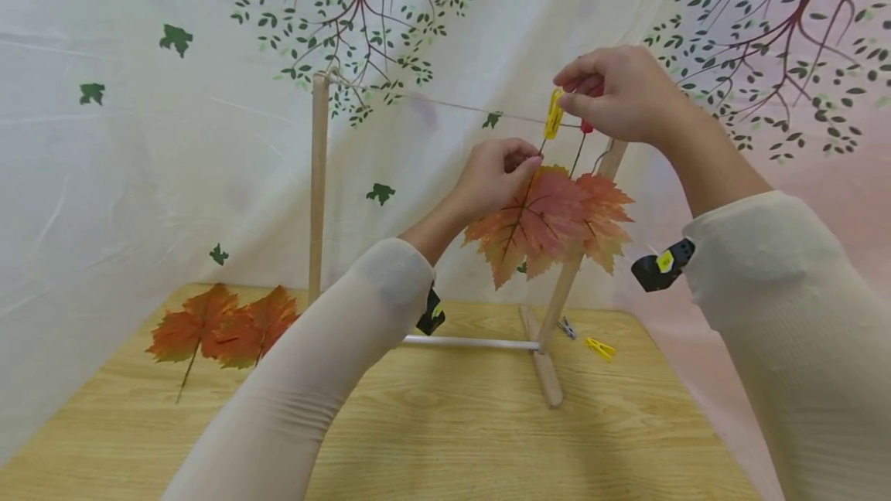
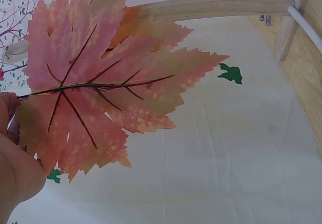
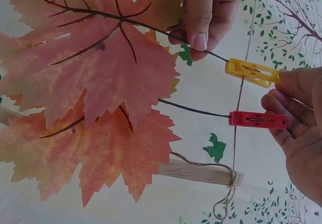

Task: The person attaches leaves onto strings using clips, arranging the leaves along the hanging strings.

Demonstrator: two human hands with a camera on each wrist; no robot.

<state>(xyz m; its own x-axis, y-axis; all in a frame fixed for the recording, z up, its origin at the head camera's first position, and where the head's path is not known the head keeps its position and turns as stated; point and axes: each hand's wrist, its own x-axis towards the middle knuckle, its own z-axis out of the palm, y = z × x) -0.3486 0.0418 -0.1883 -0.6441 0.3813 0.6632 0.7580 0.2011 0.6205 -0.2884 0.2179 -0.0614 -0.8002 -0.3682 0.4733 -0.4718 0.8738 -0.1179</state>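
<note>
My left hand point(image 1: 497, 176) pinches the dark stem of an orange-red artificial maple leaf point(image 2: 105, 88), just above the blade. The tip of that stem sits at the jaws of a yellow clothespin point(image 3: 250, 73), which crosses the string point(image 1: 473, 107). Thumb and fingertips of my right hand point(image 1: 619, 95) grip the clothespin's handle end. Close beside it, a red clothespin point(image 3: 257, 120) on the string holds the stem of a second maple leaf point(image 3: 95, 148), partly covered by the first. The right-hand fingers lie near the red clothespin's end.
The string runs between two wooden posts, the left post point(image 1: 318, 184) and the right post point(image 1: 560, 300), joined low by a white rod point(image 1: 473, 342). Two more orange leaves point(image 1: 202, 323) lie on the table point(image 1: 445, 424) at left. A grey clothespin point(image 1: 567, 328) and another yellow clothespin point(image 1: 600, 349) lie at right.
</note>
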